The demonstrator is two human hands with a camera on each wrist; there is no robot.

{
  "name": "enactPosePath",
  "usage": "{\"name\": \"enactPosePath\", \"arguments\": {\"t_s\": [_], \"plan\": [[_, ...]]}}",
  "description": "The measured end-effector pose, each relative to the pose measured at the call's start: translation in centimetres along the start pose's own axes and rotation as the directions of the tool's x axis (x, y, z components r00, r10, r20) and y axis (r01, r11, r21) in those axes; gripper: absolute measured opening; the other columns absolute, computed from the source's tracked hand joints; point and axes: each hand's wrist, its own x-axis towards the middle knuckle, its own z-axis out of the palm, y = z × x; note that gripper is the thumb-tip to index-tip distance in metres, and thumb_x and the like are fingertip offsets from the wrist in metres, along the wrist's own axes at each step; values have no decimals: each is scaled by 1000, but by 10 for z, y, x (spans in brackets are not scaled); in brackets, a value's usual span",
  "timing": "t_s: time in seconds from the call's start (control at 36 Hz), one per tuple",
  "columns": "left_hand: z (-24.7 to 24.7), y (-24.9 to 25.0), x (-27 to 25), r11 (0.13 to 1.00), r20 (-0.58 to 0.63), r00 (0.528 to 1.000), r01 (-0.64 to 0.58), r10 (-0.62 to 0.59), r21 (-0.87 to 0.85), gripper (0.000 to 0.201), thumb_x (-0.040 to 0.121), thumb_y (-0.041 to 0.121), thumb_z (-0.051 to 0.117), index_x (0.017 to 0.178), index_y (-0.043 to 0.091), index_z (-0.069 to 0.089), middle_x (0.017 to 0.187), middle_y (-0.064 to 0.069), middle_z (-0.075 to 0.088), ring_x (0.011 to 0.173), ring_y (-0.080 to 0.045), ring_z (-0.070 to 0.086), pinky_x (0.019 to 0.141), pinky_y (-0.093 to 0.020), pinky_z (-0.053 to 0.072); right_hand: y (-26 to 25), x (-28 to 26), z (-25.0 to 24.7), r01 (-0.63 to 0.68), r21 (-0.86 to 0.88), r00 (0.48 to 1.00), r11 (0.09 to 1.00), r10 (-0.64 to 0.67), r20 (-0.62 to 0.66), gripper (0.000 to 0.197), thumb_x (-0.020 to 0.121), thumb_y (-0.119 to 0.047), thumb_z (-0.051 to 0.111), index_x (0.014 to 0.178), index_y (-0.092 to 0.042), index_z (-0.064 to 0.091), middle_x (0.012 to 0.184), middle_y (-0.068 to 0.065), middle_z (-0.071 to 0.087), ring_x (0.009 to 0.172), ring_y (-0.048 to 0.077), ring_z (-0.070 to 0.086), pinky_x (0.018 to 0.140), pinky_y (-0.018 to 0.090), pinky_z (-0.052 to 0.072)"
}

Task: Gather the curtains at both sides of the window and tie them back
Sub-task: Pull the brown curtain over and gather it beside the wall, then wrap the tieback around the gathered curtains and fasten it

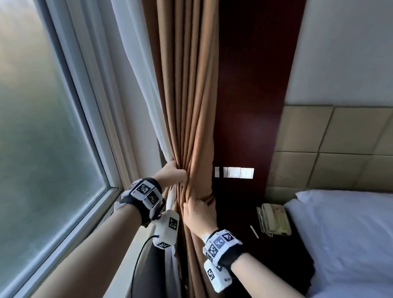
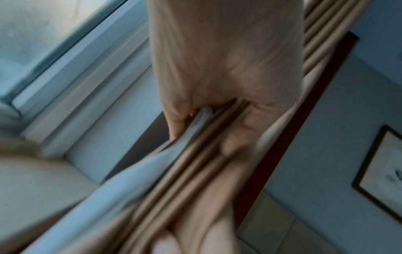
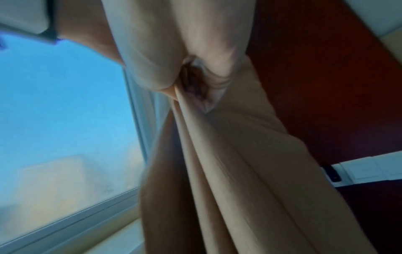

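Observation:
The tan curtain (image 1: 192,104) hangs in tight folds at the window's right side, with a white sheer curtain (image 1: 144,80) beside it toward the glass. My left hand (image 1: 174,173) grips both together at the pinched waist; in the left wrist view its fingers (image 2: 234,142) curl round the tan folds (image 2: 195,180) and the sheer (image 2: 139,180). Just below, my right hand (image 1: 197,212) holds the tan curtain's right edge, and the right wrist view shows the fabric (image 3: 239,154) bunched into that hand (image 3: 174,51).
The window (image 1: 36,121) and its sill (image 1: 95,221) are to the left. A dark wood panel (image 1: 255,84) with a white switch plate (image 1: 234,172) stands behind the curtain. To the right are a nightstand with a telephone (image 1: 274,219), a bed pillow (image 1: 344,232) and a padded headboard (image 1: 336,142).

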Motion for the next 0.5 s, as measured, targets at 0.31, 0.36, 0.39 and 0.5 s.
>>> {"name": "enactPosePath", "arguments": {"t_s": [0.31,0.36,0.39,0.5], "plan": [[11,-8,-10,968,-331,940,6,79,250,61,79,51,66,119,6,53,115,-11,60,107,-31,58,90,-36,51,6,9,-14,99,-111,976,989,-75,204,30,97,-19,35,115,-2,51,103,25,65,96,40,63,81,44,49],[9,-10,-10,959,-347,930,-17,120,284,47,85,37,60,115,2,54,116,-18,60,107,-35,57,91,-38,51,9,5,-20,155,-165,973,974,-121,199,40,95,-23,38,132,-7,42,113,21,62,103,38,60,83,43,46],[7,-10,-10,952,-332,934,-26,131,304,44,86,33,58,115,1,53,116,-19,59,107,-36,56,91,-39,50,12,1,-22,176,-207,979,962,-150,136,45,94,-26,41,136,-11,39,118,17,60,107,36,58,86,43,45],[1,-11,-6,921,-275,945,-63,179,384,38,86,23,56,115,-1,50,115,-21,57,106,-39,56,87,-39,49,10,-27,-10,262,-40,907,964,-260,-330,19,87,-28,56,99,-16,50,89,-2,54,83,17,54,74,30,46]]}}
